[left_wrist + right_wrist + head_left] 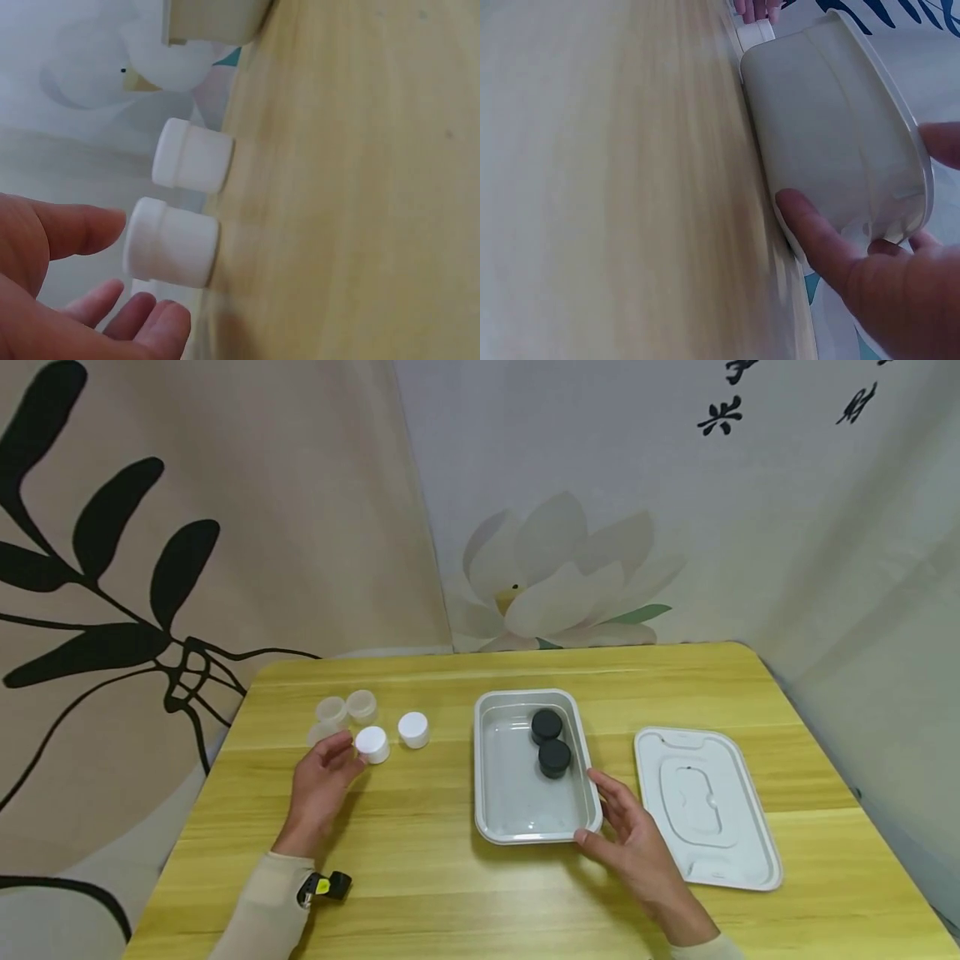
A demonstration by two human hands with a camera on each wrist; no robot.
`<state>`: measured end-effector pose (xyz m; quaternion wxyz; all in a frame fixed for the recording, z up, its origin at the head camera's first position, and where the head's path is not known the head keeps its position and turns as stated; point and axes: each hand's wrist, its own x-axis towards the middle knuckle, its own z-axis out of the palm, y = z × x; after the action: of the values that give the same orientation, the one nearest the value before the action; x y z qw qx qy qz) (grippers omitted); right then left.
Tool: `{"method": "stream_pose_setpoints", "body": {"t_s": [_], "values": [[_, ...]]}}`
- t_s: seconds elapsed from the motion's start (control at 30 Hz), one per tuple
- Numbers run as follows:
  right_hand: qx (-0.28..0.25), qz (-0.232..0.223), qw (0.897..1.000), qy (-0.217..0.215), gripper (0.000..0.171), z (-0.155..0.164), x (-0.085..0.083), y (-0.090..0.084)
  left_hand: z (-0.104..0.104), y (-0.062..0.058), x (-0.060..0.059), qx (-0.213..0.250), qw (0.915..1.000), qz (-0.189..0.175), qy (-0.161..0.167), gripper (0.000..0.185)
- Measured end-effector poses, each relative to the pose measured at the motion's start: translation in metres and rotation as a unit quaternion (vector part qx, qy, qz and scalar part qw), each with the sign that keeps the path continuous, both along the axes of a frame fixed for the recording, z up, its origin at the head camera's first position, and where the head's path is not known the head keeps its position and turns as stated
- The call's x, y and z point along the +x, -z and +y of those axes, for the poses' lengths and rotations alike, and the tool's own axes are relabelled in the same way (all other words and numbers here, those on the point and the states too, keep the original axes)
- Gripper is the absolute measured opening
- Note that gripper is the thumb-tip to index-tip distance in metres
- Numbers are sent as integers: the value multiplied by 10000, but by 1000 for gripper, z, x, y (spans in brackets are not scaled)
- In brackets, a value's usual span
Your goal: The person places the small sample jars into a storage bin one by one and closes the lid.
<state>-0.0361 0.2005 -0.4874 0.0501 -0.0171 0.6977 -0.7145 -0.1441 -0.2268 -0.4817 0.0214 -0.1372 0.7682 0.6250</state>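
Left hand (318, 789): thumb and fingers parted, just beside the nearer white jar (372, 745), table left. Farther white jar (413, 730): stands to its right. Right hand (633, 856): grips near right corner of white tray (510, 797). Black jars (554, 758), two: sit inside, far right.

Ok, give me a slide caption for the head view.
Left hand beside two white round plastic jars; right hand holding a light grey rectangular plastic tub with two black round jars.

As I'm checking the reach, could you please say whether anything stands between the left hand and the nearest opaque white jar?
Nothing visible stands between the left hand and the nearer white jar; the farther white jar stands beyond it.
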Motion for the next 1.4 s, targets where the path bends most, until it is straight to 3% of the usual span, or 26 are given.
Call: {"method": "stream_pose_setpoints", "body": {"t_s": [0.3,0.5,0.8,1.13,1.4], "values": [[-66,79,9999,1,84,-2,1,-2,5,11,-4,366,9993,59,9,59],[-59,82,9999,16,85,-1,1,-1,7,11,-9,190,9993,247,204,63],[51,65,10000,-2,85,0,0,0,9,12,-10,107,9995,238,165,57],[71,28,10000,-15,85,2,-1,0,18,-17,1,431,9982,384,174,58],[86,38,10000,-18,82,0,1,0,47,-47,2,241,9942,587,873,55]]}}
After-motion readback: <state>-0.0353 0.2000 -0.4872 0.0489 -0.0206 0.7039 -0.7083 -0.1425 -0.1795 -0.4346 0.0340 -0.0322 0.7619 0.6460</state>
